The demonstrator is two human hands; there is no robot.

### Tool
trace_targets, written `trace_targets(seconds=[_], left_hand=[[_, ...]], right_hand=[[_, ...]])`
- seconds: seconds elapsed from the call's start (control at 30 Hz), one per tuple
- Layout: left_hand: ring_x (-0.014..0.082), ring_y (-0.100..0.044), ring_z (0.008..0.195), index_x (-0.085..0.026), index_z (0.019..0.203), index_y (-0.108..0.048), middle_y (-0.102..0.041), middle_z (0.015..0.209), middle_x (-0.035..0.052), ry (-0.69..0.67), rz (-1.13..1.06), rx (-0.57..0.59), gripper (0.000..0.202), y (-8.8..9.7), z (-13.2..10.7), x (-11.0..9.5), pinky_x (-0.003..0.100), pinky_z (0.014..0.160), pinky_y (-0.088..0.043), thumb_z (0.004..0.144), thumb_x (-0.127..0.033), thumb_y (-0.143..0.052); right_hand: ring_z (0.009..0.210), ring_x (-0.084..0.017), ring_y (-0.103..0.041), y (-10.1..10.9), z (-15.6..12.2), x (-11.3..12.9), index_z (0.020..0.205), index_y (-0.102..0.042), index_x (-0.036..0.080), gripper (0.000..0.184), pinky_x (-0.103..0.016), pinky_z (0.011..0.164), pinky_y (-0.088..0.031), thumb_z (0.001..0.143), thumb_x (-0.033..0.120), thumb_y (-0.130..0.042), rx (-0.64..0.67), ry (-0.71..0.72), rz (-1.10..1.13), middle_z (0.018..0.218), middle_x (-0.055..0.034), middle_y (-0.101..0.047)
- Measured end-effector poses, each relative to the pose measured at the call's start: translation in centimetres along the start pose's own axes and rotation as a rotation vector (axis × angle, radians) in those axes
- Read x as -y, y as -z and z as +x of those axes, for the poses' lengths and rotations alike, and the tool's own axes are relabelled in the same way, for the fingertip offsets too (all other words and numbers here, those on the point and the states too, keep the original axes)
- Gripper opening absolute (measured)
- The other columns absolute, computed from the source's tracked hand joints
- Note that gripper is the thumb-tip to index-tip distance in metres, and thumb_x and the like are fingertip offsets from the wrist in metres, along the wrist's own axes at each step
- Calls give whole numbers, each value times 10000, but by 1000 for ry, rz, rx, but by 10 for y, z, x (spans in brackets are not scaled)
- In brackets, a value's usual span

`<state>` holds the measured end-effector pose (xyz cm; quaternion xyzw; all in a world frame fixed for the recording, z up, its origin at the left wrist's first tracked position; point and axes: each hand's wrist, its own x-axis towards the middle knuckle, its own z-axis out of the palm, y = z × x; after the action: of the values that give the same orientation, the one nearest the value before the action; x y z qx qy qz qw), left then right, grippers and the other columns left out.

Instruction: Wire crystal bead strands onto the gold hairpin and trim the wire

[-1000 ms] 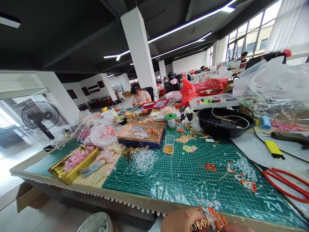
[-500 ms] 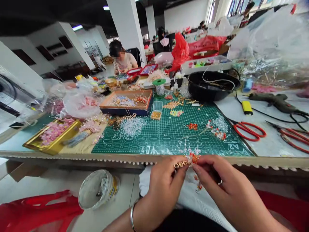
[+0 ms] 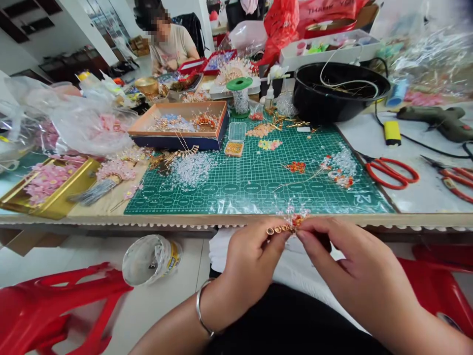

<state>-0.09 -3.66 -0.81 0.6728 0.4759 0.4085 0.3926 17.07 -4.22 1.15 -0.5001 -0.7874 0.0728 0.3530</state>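
- Head view: you have the beaded ornament (image 3: 296, 220) between your hands, just off the near edge of the green mat (image 3: 254, 172) and slightly right of its middle.
- Its left end is a row of round gold rings with dark centres; these lead into a tight cluster of orange-red and clear beads, with fine sprays of pale, clear beads above.
- Its long axis runs from side to side, roughly along the mat's near edge, rising a little to the right. The ring end points left; the sprays point away from you, toward the mat.
- Your left hand (image 3: 246, 261) has thumb and forefinger clamped on the gold ring row.
- Your right hand (image 3: 345, 261) has thumb and forefinger pinched at the foot of the cluster; you cannot tell whether on bead or wire.
- Loose orange beads (image 3: 296, 167) lie on the mat's right half, clear beads (image 3: 194, 170) on its left.
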Motion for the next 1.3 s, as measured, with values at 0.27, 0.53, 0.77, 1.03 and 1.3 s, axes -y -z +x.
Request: trace_targets(seconds=[0.27,0.53,0.77,1.03,1.3], left_hand=[[96,-626,706,-185,1031,-691,-665,744,-15,167,-203,-46,184,5,3,1,202,688,-495,964,-319,-584],[109,-645,702,-194,1049,-694,-707,806,4,119,-146,-50,187,5,4,4,228,686,-525,970,-308,-567],[173,-706,940,-219,1125,-689,-761,1047,38,-73,137,-101,212,2,1,15,316,899,-544,972,-236,-542],[164,-712,975,-223,1140,-674,-764,1075,20,-132,199,-103,215,3,0,16,290,893,-549,958,-201,-564],[154,-701,1023,-240,1133,-673,-757,1104,0,-105,174,-63,206,5,-2,14,275,891,-544,977,-221,-541]], right_hand=[[841,-168,-572,-5,0,-4,951,-615,150,102,-303,756,-451,964,247,-584,-35,66,-70,891,-52,-595],[782,-209,-571,-10,7,-6,880,-595,166,81,-356,709,-461,944,215,-593,-12,115,-156,825,-53,-581],[847,-245,-607,-4,7,9,868,-563,184,64,-391,747,-467,928,181,-542,40,120,-172,941,-93,-627],[603,-157,-642,-2,1,14,991,-544,191,150,-266,510,-427,1021,277,-425,39,-9,-174,767,-14,-674],[702,-203,-660,-5,2,10,1020,-577,172,73,-325,629,-463,976,198,-526,16,152,-169,820,-61,-700]])
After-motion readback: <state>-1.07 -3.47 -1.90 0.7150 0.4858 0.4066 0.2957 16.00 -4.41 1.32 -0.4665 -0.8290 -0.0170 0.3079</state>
